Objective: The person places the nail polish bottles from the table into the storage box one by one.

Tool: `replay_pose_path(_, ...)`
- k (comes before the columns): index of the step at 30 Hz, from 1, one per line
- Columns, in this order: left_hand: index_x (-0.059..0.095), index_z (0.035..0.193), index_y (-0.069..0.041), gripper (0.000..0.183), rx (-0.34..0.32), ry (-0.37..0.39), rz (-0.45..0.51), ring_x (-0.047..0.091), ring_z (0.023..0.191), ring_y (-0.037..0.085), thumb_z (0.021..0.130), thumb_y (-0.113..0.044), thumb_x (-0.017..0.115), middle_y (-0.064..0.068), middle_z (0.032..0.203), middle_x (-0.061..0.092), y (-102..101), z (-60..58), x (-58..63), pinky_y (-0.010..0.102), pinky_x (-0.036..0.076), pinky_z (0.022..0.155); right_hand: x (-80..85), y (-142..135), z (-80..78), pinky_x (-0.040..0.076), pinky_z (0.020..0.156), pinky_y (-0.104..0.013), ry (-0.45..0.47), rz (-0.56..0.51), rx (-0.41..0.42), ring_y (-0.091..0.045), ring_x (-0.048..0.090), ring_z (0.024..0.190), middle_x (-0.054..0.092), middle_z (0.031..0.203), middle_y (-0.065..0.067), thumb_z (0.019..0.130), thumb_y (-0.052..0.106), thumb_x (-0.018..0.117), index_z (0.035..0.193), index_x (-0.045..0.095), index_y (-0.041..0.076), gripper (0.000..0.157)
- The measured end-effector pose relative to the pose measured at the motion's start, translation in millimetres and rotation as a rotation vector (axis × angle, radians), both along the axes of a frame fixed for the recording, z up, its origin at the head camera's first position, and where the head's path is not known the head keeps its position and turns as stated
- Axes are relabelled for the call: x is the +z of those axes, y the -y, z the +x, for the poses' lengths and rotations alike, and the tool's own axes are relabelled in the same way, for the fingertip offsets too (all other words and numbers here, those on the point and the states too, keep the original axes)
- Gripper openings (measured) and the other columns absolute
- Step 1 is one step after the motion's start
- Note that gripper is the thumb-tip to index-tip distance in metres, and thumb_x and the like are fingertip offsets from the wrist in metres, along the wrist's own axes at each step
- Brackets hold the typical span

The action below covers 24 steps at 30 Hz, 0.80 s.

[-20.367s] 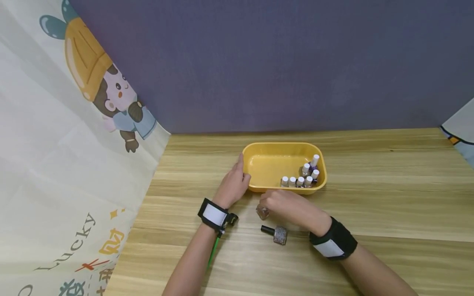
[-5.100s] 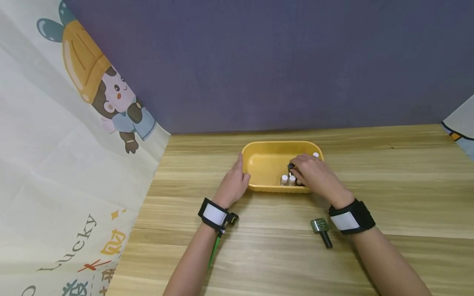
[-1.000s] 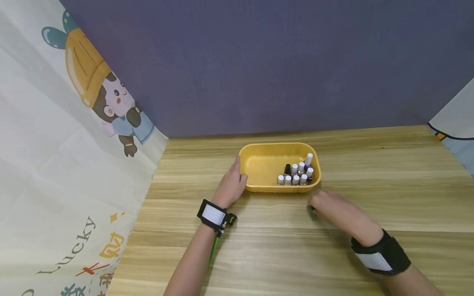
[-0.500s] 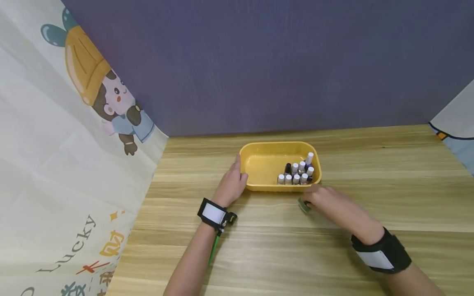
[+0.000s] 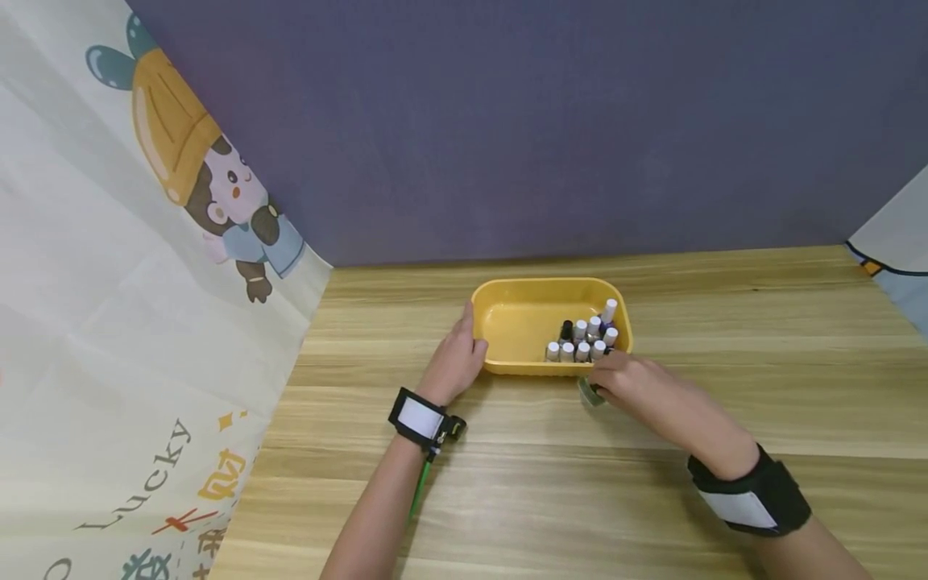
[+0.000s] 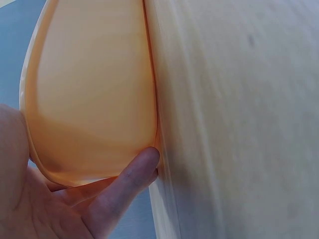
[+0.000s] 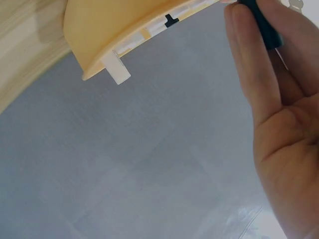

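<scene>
A yellow plastic tray (image 5: 507, 368) stands on the table, and my left hand (image 5: 451, 364) holds its left end. In the left wrist view the thumb (image 6: 127, 181) lies against the tray's corner, with other fingers partly hidden behind the wall. My right hand (image 5: 645, 395) pinches a nail polish bottle by its dark cap (image 7: 266, 30), just outside the tray's near right side. The bottle's green glass (image 5: 590, 392) shows below the fingers, tilted. Several nail polish bottles with white caps (image 5: 568, 349) and one with a black cap (image 5: 567, 329) stand upright in the tray's right part.
The wooden table (image 5: 522, 499) runs back to a dark blue panel (image 5: 536, 129). A pale printed curtain (image 5: 145, 346) hangs at the left. Black straps (image 5: 754, 493) sit on both wrists.
A second ago the right hand was farther right and nearer; it has moved left toward the tray's front wall with the green bottle. The left hand stays at the tray's end.
</scene>
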State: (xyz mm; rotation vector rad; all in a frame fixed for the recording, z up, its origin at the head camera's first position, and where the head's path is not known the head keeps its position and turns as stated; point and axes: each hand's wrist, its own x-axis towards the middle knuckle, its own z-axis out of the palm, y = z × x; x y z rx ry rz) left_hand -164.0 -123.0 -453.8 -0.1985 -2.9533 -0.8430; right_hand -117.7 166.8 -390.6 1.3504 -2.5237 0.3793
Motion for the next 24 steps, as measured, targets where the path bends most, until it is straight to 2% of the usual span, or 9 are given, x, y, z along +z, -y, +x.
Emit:
replay_pose_path(5, -0.007, 0.147, -0.019, 0.068, 0.005, 0.001, -0.003, 0.049, 0.096, 0.016, 0.094, -0.03, 0.034, 0.008, 0.151, 0.024, -1, -0.2, -2.4, 0.029, 0.041, 0.085, 9.1, 3, -4.0, 0.036, 0.051, -0.018, -0.104, -0.018, 0.005, -0.005, 0.042, 0.065, 0.045, 0.07, 0.006, 0.068, -0.009, 0.064, 0.071, 0.056, 0.01, 0.021)
replay_pose_path(9, -0.007, 0.147, -0.02, 0.068, 0.003, 0.001, 0.004, 0.05, 0.091, 0.016, 0.094, -0.03, 0.034, 0.008, 0.151, 0.024, -2, -0.8, -3.6, 0.028, 0.042, 0.081, 17.2, 5, -6.3, 0.036, 0.052, -0.019, -0.115, -0.03, -0.003, -0.005, 0.041, 0.066, 0.043, 0.07, 0.007, 0.069, -0.009, 0.064, 0.07, 0.053, 0.012, 0.023)
replay_pose_path(12, -0.007, 0.147, -0.019, 0.068, 0.0, -0.002, 0.007, 0.05, 0.093, 0.016, 0.094, -0.03, 0.034, 0.008, 0.151, 0.024, -3, -1.1, -3.8, 0.029, 0.041, 0.083, 21.1, 7, -7.3, 0.036, 0.052, -0.019, -0.099, -0.023, -0.02, -0.006, 0.041, 0.067, 0.042, 0.071, 0.006, 0.072, -0.006, 0.063, 0.07, 0.052, 0.013, 0.022)
replay_pose_path(17, -0.005, 0.147, -0.015, 0.069, -0.013, -0.02, 0.005, 0.044, 0.116, 0.015, 0.093, -0.028, 0.035, 0.01, 0.15, 0.025, -2, -2.9, -2.9, 0.031, 0.035, 0.1, 22.7, 10, -11.1, 0.042, 0.054, -0.02, -0.127, -0.016, -0.026, -0.009, 0.05, 0.072, 0.051, 0.075, 0.001, 0.073, -0.003, 0.066, 0.075, 0.058, 0.01, 0.016)
replay_pose_path(19, -0.005, 0.147, -0.015, 0.069, -0.014, -0.022, 0.006, 0.04, 0.12, 0.014, 0.093, -0.028, 0.035, 0.01, 0.15, 0.025, -2, -3.6, -3.0, 0.032, 0.031, 0.103, 22.3, 11, -13.9, 0.044, 0.056, -0.02, -0.137, -0.025, -0.019, -0.01, 0.052, 0.074, 0.054, 0.078, 0.0, 0.072, -0.004, 0.067, 0.077, 0.06, 0.009, 0.015)
replay_pose_path(24, -0.006, 0.147, -0.017, 0.069, 0.003, -0.01, 0.002, 0.044, 0.11, 0.015, 0.093, -0.029, 0.035, 0.009, 0.15, 0.025, 0, -3.6, -3.2, 0.031, 0.033, 0.101, 20.6, 12, -21.4, 0.048, 0.06, -0.023, -0.132, -0.054, -0.015, -0.014, 0.058, 0.078, 0.059, 0.084, -0.003, 0.069, -0.006, 0.067, 0.083, 0.063, 0.006, 0.018)
